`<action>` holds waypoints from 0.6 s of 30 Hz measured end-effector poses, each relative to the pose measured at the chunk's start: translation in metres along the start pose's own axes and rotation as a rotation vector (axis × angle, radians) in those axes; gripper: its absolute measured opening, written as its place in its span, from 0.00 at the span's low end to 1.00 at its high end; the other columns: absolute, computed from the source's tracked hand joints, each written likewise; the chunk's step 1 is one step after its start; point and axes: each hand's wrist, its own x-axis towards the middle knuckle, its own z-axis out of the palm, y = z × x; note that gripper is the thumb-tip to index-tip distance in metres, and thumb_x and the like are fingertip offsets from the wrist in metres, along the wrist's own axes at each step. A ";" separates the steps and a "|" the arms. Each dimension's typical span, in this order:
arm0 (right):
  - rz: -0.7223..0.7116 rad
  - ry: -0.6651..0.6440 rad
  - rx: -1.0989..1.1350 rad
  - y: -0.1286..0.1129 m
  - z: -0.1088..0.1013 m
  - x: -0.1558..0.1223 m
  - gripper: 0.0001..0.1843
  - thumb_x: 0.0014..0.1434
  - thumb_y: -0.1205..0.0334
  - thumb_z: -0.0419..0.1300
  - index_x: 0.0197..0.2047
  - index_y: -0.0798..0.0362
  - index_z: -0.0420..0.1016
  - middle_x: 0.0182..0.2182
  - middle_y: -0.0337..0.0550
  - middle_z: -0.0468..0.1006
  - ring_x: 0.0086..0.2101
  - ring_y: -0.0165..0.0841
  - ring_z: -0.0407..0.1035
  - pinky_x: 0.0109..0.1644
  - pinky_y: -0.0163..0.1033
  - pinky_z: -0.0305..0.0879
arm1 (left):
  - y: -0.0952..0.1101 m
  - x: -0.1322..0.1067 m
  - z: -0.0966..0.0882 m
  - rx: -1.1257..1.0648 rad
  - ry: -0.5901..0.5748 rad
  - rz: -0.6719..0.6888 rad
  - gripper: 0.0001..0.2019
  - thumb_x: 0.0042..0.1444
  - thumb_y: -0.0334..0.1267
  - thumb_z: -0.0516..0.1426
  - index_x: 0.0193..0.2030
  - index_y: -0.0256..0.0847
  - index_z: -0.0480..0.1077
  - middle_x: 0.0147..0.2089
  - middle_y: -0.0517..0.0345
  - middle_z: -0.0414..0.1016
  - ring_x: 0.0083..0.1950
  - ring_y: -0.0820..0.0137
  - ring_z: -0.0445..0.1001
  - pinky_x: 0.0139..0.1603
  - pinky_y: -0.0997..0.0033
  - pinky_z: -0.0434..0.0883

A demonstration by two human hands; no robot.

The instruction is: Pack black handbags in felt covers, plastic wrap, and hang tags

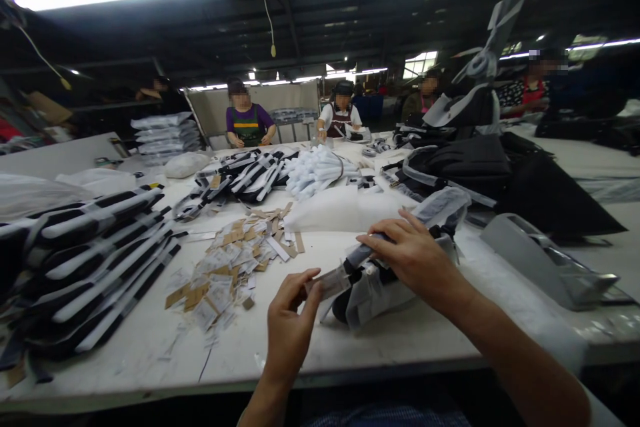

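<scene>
A black padded item (340,307), partly wrapped in clear film and pale foam, lies on the white table in front of me. My right hand (410,253) grips its film-wrapped handle (363,253) from above. To the left of it, my left hand (295,307) pinches a small tag (327,283) between thumb and fingers. The tag reaches the near end of the item; whether it is fastened there I cannot tell. Left of my hands lies a loose heap of paper and brown card tags (235,260).
Black pieces with white wrapped strips (105,260) are stacked at the left. White foam tubes (315,170) lie in a pile farther back. A grey tape dispenser (540,260) stands at the right beside black bags (460,160). Several co-workers (249,123) are across the table.
</scene>
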 end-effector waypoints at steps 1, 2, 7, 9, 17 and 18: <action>0.011 0.018 0.007 0.001 0.002 -0.001 0.17 0.65 0.70 0.57 0.54 0.47 0.76 0.46 0.47 0.77 0.49 0.40 0.71 0.66 0.59 0.52 | -0.008 -0.002 -0.005 -0.037 0.057 -0.083 0.13 0.54 0.45 0.66 0.44 0.43 0.79 0.42 0.55 0.78 0.44 0.67 0.74 0.44 0.73 0.70; 0.018 0.034 0.018 0.002 0.002 -0.001 0.17 0.65 0.70 0.56 0.53 0.47 0.77 0.46 0.47 0.77 0.48 0.40 0.70 0.66 0.59 0.52 | -0.017 -0.006 -0.010 -0.084 0.106 -0.175 0.16 0.51 0.47 0.67 0.44 0.42 0.79 0.41 0.55 0.78 0.43 0.67 0.75 0.44 0.73 0.70; 0.021 0.065 0.085 -0.002 0.006 -0.002 0.16 0.65 0.69 0.56 0.53 0.48 0.77 0.47 0.47 0.77 0.49 0.40 0.70 0.65 0.58 0.54 | -0.032 -0.041 -0.013 -0.086 0.105 -0.272 0.15 0.52 0.46 0.67 0.43 0.41 0.78 0.38 0.53 0.79 0.40 0.65 0.76 0.42 0.69 0.72; 0.035 0.073 0.095 -0.004 0.008 -0.001 0.16 0.65 0.69 0.57 0.53 0.48 0.77 0.47 0.47 0.77 0.49 0.40 0.70 0.65 0.57 0.54 | -0.024 -0.059 -0.003 0.074 0.006 0.034 0.07 0.57 0.37 0.64 0.42 0.45 0.79 0.37 0.54 0.78 0.39 0.66 0.75 0.41 0.69 0.71; 0.017 0.129 0.178 -0.004 0.013 -0.003 0.16 0.67 0.68 0.55 0.56 0.48 0.75 0.52 0.48 0.77 0.54 0.40 0.69 0.67 0.59 0.52 | -0.018 -0.055 0.053 0.428 -0.591 0.420 0.15 0.67 0.38 0.52 0.53 0.47 0.77 0.35 0.44 0.80 0.36 0.61 0.77 0.39 0.64 0.69; 0.010 0.169 0.187 -0.002 0.012 -0.007 0.17 0.67 0.68 0.56 0.57 0.49 0.74 0.53 0.48 0.76 0.55 0.41 0.69 0.67 0.59 0.53 | -0.021 -0.050 0.052 0.396 -0.617 0.396 0.14 0.66 0.40 0.53 0.54 0.47 0.77 0.36 0.44 0.80 0.37 0.62 0.77 0.40 0.65 0.70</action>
